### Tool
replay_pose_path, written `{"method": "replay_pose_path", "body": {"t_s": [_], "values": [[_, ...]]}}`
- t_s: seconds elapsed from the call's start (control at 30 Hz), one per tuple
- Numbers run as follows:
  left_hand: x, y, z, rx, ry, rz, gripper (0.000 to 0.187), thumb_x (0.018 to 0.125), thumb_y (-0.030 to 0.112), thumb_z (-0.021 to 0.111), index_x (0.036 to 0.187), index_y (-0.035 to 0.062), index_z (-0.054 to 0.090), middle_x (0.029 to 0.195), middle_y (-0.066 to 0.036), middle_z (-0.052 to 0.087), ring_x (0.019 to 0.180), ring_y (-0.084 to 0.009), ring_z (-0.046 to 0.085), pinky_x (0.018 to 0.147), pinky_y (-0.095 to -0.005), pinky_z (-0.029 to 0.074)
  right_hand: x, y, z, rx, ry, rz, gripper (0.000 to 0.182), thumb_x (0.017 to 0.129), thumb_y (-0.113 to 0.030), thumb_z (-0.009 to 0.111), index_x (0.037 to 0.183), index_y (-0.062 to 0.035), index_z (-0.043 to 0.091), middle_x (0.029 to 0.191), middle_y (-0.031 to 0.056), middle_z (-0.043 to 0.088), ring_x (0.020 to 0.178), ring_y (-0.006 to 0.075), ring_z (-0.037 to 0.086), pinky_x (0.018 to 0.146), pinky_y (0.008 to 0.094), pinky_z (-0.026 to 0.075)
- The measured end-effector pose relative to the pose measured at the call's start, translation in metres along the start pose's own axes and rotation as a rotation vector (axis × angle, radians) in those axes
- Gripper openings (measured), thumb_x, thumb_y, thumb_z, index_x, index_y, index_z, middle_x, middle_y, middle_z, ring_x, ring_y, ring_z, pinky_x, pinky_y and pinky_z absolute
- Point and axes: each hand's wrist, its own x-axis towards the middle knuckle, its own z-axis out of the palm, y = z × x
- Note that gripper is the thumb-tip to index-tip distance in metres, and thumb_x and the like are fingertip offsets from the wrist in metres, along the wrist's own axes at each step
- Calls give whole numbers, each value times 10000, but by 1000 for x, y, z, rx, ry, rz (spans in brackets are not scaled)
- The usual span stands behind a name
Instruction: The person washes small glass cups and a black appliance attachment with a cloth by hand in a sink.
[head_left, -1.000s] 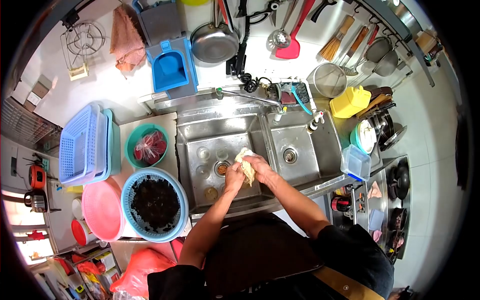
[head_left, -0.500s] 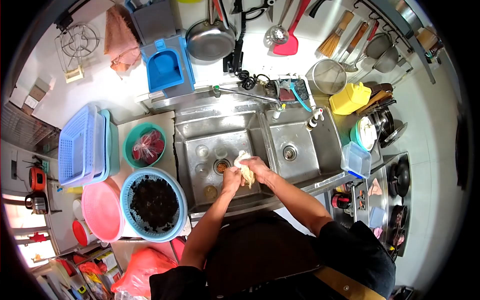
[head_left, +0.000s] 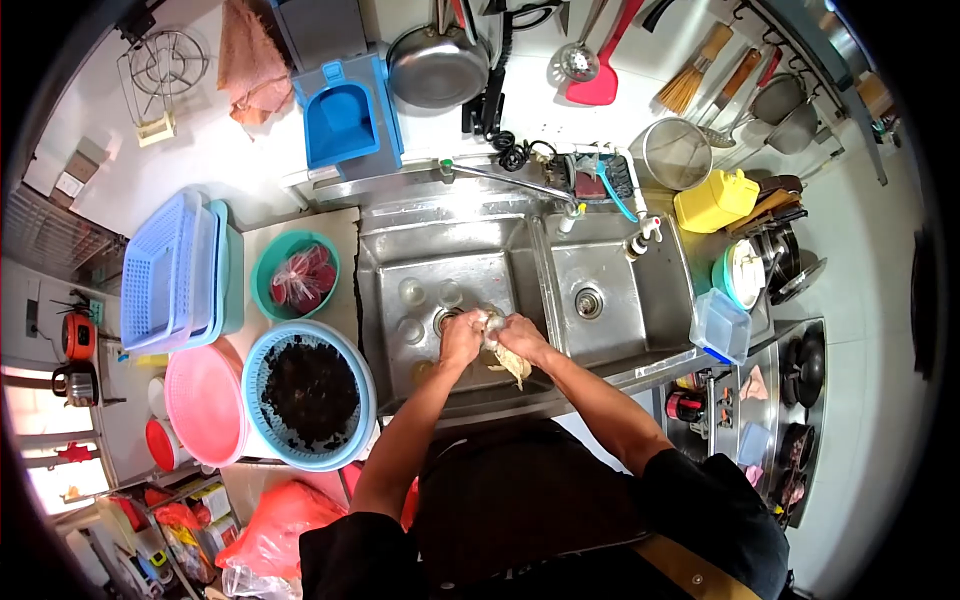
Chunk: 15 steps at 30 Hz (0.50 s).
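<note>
Over the left sink basin (head_left: 480,265), both hands grip a crumpled pale-yellow cloth (head_left: 514,366) whose loose end hangs down toward me. My left hand (head_left: 463,337) is closed around its left side. On its other side my right hand (head_left: 522,338) is closed too. Between the hands something whitish and shiny shows, perhaps a small glass, too covered to be sure. Several small clear round glasses (head_left: 411,291) stand on the basin floor, left of my hands. The drain is partly hidden behind my left hand.
On the left counter are a blue basket (head_left: 250,410) of dark wet pieces, a pink basket (head_left: 205,400) and a green bowl (head_left: 262,265) with a bagged red item. A faucet (head_left: 510,182) spans the sink's back. At right stand a yellow jug (head_left: 715,200) and a clear container (head_left: 722,325).
Both hands, still on the cloth, have come closer together, and the cloth's loose end now hangs lower and further right. The whole view has shifted slightly.
</note>
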Motion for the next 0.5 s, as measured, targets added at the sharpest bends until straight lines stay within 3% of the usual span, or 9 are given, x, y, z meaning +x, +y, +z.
{"method": "replay_pose_path", "body": {"t_s": [0.23,0.33,0.37,0.47,0.5], "values": [[-7,-6,29,6,-47,-46,190,860,59,549,988,42,688,908,-217,680,884,-386,660,789,-421,516,-9,32,5,-7,-79,129,421,754,-324,646,959,40,688,1000,252,675,976,385,643,848,403,498],[-6,-3,29,-37,-101,-60,188,864,61,546,990,31,682,908,-213,682,885,-390,657,789,-414,515,-6,48,9,-55,-106,40,446,749,-339,656,959,54,685,1081,264,651,1066,364,614,906,402,473],[-5,-5,32,-39,-79,-62,170,863,68,550,965,28,680,892,-214,680,869,-394,657,773,-421,516,-7,53,5,-84,-147,84,535,750,-367,668,1037,85,658,1195,277,604,1162,348,569,983,380,440],[-5,-20,50,-49,-32,-76,142,862,80,557,915,22,676,863,-214,676,837,-401,658,739,-433,518,-25,44,3,-77,-16,142,457,771,-410,622,980,-13,709,1106,261,644,1077,377,612,927,426,475],[-5,-22,52,-55,-22,-85,141,863,79,558,916,23,676,866,-213,678,836,-400,659,736,-431,519,-24,50,8,-90,22,159,497,775,-427,619,1013,1,699,1155,253,633,1089,385,607,943,409,477]]}}
